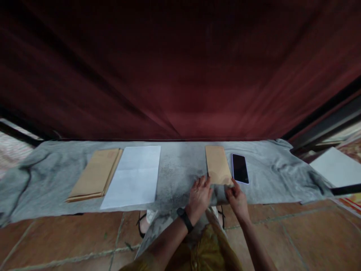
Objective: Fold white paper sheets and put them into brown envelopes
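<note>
A flat brown paper envelope (218, 165) lies on the grey cloth in front of me, a little right of the middle. My left hand (199, 195), with a dark watch on its wrist, rests palm down beside the envelope's near left corner. Its fingers are spread, and a fingertip touches the left edge. At the near right corner, my right hand (237, 198) has its index finger and thumb closed about the paper. A phone (240, 168) with a dark screen and a pale purple case lies just right of the envelope.
Left of my hands lie white paper (134, 175) and, farther left, a stack of brown envelopes (94, 171). Grey cloth (180, 162) covers the narrow table. A dark red fabric wall (180, 82) rises behind it. A white panel (338, 165) stands at the far right.
</note>
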The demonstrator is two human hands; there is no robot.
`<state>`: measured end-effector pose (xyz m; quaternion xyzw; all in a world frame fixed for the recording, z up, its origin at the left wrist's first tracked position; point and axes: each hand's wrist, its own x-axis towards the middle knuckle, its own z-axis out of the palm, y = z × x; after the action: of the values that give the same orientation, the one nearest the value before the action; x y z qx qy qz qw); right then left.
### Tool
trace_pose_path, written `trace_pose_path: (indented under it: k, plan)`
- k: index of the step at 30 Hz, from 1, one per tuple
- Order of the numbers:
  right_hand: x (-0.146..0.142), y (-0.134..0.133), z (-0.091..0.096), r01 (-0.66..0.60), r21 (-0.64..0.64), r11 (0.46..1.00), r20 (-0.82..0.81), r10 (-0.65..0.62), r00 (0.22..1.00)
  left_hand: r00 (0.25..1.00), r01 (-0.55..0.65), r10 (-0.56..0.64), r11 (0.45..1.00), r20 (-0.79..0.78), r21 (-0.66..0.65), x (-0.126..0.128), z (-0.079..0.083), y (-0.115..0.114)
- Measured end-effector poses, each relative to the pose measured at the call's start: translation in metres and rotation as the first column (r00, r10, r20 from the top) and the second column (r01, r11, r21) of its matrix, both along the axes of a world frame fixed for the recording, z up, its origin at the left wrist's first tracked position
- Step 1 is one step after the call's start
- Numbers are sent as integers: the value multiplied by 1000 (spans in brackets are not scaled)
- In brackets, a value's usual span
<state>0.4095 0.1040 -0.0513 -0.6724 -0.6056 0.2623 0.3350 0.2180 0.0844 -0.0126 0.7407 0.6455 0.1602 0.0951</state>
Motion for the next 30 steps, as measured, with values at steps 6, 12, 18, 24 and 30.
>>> trace_pose_path:
  k: [6, 12, 18, 24, 30]
  plan:
    - [-28, -18, -4, -105, 20, 994, -80, 107, 991, 975, -195, 212, 962, -70, 190, -96, -22, -59]
    - [-98, -26, -13, -261, -35, 965, -339, 234, 911, 870, -419, 470, 864, -150, 281, -177, -37, -107]
    - [-193, -25, -9, -449, -121, 885, -463, 350, 814, 863, -422, 464, 879, -201, 221, -190, -35, -117]
    - [-265, -15, 8, -531, -214, 820, -387, 428, 817, 849, -429, 461, 886, -258, 174, -188, -27, -114]
    - [-298, -5, 18, -459, -207, 864, -30, 463, 886, 861, -399, 411, 911, -300, 105, -197, -19, -118]
